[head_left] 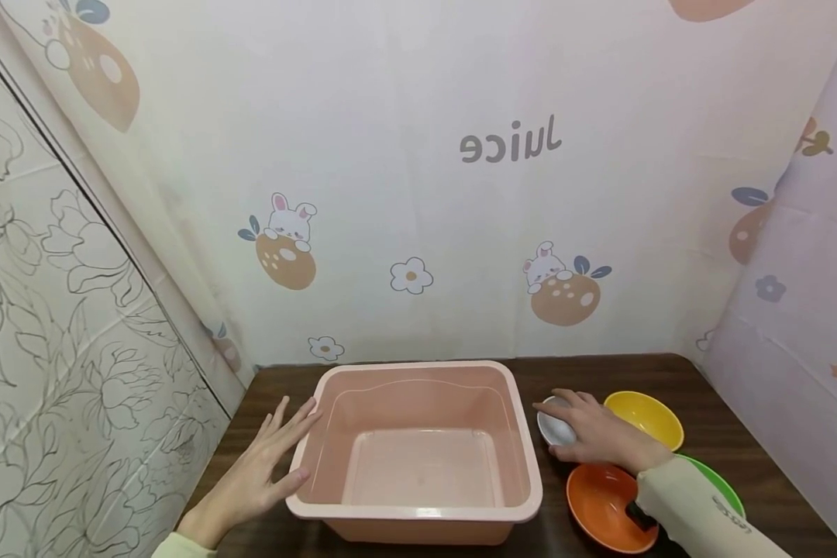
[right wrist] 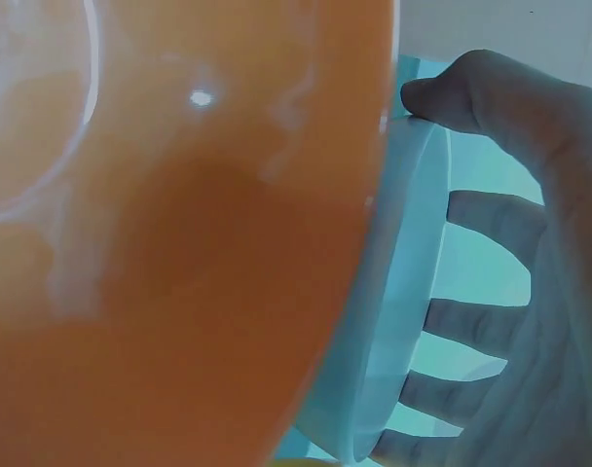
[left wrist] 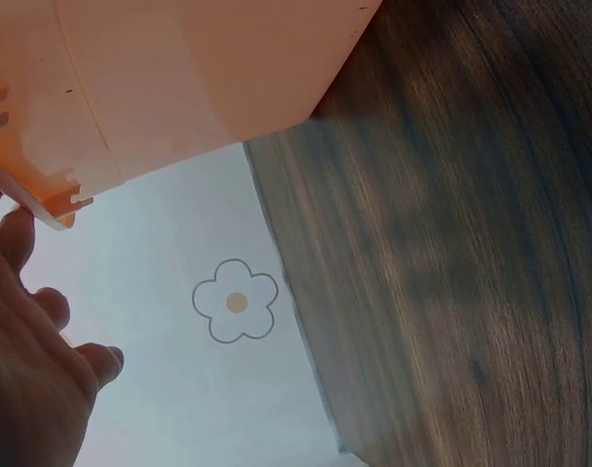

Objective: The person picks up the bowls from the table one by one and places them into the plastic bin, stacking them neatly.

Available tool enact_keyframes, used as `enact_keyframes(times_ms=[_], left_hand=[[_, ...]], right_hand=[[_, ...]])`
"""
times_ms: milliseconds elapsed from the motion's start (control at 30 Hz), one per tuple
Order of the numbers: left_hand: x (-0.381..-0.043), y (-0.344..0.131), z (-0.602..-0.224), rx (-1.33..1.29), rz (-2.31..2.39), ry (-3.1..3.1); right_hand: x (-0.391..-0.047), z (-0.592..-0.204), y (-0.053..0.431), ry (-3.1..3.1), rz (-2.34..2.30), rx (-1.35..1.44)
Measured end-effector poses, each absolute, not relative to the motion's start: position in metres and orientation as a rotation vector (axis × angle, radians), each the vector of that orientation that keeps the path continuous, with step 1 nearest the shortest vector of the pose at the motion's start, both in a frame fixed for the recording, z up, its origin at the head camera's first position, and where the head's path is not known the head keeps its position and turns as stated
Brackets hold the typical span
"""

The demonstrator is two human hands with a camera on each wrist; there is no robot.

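A pink plastic basin (head_left: 418, 512) stands upright on the dark wooden table. At its left rim is my left hand (head_left: 251, 474), palm down, fingers extended and spread, with the fingertips right at the edge. To the right of the basin, my right hand (head_left: 605, 435) spans a small white bowl (head_left: 552, 431) from above. In the right wrist view, the thumb presses one end of the white bowl's rim (right wrist: 413, 243) and the other fingers are spread along that rim. An orange bowl (head_left: 597, 502) lies close below this hand and fills much of the right wrist view.
A yellow bowl (head_left: 645, 418) sits beyond the right wrist. Partly hidden by the right sleeve is a green bowl (head_left: 724, 487); a dark object (head_left: 639, 514) overlaps the orange bowl at the sleeve. Patterned cloth (head_left: 418, 194) hangs behind the table (head_left: 279, 387) and at both sides.
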State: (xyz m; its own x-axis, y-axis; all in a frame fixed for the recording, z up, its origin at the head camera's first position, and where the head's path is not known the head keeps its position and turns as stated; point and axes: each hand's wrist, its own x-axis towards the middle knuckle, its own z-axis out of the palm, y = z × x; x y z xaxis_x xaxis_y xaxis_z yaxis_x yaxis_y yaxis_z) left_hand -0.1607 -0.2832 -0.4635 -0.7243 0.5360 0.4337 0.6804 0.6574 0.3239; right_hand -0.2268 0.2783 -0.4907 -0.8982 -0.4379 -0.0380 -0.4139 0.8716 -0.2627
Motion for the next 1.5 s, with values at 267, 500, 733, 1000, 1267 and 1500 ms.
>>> enact_keyframes(times_ms=[267, 500, 733, 1000, 1267, 1500], left_hand=[[-0.161, -0.282, -0.462, -0.974, -0.692, -2.577], [-0.160, -0.282, -0.461, -0.962, -0.707, -2.592], [-0.160, -0.282, -0.461, -0.945, -0.714, -2.609], [-0.160, -0.282, -0.462, -0.954, -0.727, -2.600], [-0.159, -0.283, -0.462, -0.954, -0.710, -2.591], [-0.159, -0.283, -0.463, -0.952, -0.703, -2.596]], right_hand=[[-0.225, -0.475, 0.276, 3.012, -0.323, -0.713], [-0.227, -0.461, 0.277, 3.062, -0.298, -0.734], [-0.228, -0.439, 0.276, 3.090, -0.284, -0.714], [-0.230, -0.411, 0.274, 3.142, -0.248, -0.754], [-0.229, -0.392, 0.268, 3.161, -0.223, -0.812], [-0.228, -0.375, 0.260, 3.193, -0.240, -0.866]])
